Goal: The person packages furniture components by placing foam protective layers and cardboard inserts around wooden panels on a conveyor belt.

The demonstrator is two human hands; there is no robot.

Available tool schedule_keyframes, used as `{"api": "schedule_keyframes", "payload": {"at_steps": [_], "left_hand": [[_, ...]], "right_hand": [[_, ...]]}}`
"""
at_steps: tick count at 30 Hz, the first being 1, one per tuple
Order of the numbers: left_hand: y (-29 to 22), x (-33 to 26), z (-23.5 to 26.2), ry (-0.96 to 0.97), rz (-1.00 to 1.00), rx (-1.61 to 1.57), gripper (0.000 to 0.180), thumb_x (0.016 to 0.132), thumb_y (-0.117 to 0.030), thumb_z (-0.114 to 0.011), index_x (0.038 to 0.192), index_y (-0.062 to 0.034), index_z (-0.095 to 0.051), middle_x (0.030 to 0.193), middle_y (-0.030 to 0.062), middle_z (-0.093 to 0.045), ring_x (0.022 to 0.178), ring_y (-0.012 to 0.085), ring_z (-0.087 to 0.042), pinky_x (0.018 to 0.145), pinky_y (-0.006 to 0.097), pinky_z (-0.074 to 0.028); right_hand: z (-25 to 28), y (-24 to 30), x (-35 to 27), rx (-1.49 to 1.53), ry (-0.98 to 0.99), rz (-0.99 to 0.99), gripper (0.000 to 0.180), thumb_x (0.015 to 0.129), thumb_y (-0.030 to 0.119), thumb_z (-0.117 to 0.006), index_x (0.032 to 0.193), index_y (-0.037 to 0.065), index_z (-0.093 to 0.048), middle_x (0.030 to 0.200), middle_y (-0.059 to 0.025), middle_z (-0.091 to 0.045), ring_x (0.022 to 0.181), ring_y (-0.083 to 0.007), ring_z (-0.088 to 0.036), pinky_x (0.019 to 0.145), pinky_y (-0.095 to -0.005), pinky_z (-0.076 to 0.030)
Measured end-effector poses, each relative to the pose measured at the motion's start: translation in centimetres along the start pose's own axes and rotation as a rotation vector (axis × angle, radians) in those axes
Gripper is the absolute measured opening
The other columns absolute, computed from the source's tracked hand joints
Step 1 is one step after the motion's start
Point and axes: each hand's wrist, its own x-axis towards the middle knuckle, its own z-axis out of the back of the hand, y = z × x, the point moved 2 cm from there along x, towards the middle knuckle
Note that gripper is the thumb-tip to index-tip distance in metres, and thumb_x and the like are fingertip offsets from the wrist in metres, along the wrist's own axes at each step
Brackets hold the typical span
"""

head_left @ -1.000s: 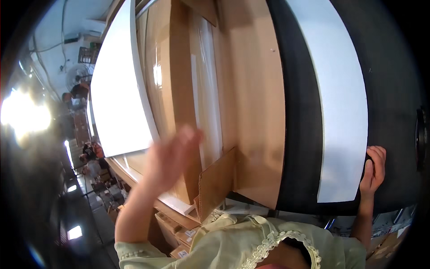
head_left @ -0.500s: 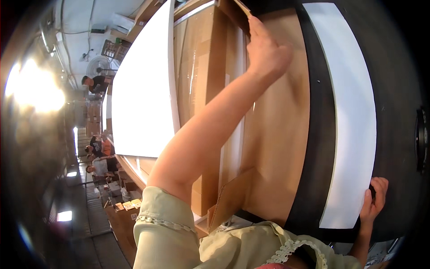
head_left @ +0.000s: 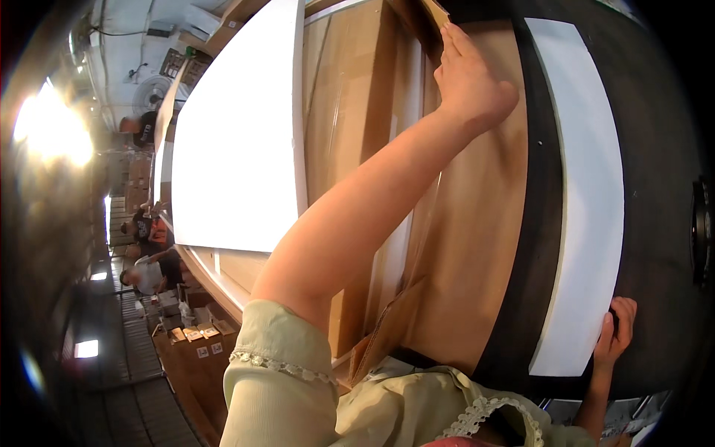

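Observation:
My left hand (head_left: 474,83) reaches across an open cardboard box (head_left: 477,246). Its fingers are stretched out, with the fingertips against a raised cardboard flap (head_left: 436,13) at the box's far end. Inside the box are a brown cardboard piece (head_left: 350,97) and white edging. My right hand (head_left: 618,328) rests on the dark tabletop (head_left: 659,223), at the near right edge of a long white strip (head_left: 588,201). Its fingers are curled with the thumb beside the strip; a dark spot shows between them, and I cannot tell what it is.
A large white panel (head_left: 238,141) lies left of the box, across more cardboard. A second flap (head_left: 387,328) stands up at the box's near end, close to my body. Farther left are other people, a fan (head_left: 151,93) and a brown table (head_left: 190,372) with small boxes.
The whole view has shifted and tilted slightly. My left hand still touches the far flap, and my right hand stays by the white strip.

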Motion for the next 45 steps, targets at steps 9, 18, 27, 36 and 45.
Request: {"api": "schedule_keyframes", "payload": {"at_steps": [9,18,27,36,45], "left_hand": [[3.1,-8.7,12.4,-0.038,-0.043,-0.181,0.056,0.073,-0.024,-0.075,0.121,-0.0021,-0.055,0.094,0.0175,-0.064,0.085,0.0280,-0.060,0.077,0.040,-0.050],[12.4,-39.1,27.9,0.089,0.019,0.113,0.036,0.088,-0.039,-0.064,0.104,-0.0078,-0.070,0.126,0.0152,-0.059,0.127,0.0333,-0.047,0.108,0.048,-0.028],[20.2,-40.8,27.9,-0.240,-0.010,0.342,0.041,0.093,-0.043,-0.054,0.072,-0.0092,-0.065,0.081,0.0128,-0.064,0.090,0.0316,-0.059,0.093,0.047,-0.038],[22.3,-41.4,25.6,-0.455,-0.298,0.325,0.028,0.091,-0.037,-0.057,0.079,-0.0115,-0.061,0.083,0.0053,-0.059,0.084,0.0260,-0.055,0.086,0.041,-0.036],[23.8,-42.3,25.7,-0.451,-0.264,0.223,0.032,0.090,-0.039,-0.058,0.078,-0.0088,-0.058,0.084,0.0089,-0.056,0.086,0.0275,-0.052,0.087,0.042,-0.035]], "right_hand": [[-1.6,-1.4,0.4,0.060,-0.022,0.025,0.015,0.093,0.003,-0.051,0.102,-0.005,-0.060,0.100,-0.0161,-0.060,0.094,-0.0294,-0.055,0.087,-0.0377,-0.043],[0.5,2.0,4.9,-0.278,0.050,-0.198,0.030,0.089,0.029,-0.064,0.100,0.003,-0.072,0.101,-0.0165,-0.071,0.094,-0.0293,-0.067,0.084,-0.0364,-0.052],[-13.3,30.7,23.6,-0.267,0.357,0.386,0.055,0.090,0.002,-0.044,0.143,0.017,-0.041,0.131,-0.0217,-0.054,0.117,-0.0343,-0.054,0.097,-0.0408,-0.045],[-16.2,45.5,32.1,-0.994,0.386,0.049,0.074,0.085,0.008,-0.060,0.150,0.025,-0.028,0.123,-0.0208,-0.060,0.106,-0.0377,-0.061,0.088,-0.0462,-0.051],[-21.7,47.0,23.1,-0.913,0.671,0.233,0.074,0.078,-0.002,-0.051,0.146,0.025,-0.037,0.111,-0.0220,-0.064,0.093,-0.0329,-0.065,0.079,-0.0402,-0.052]]}}
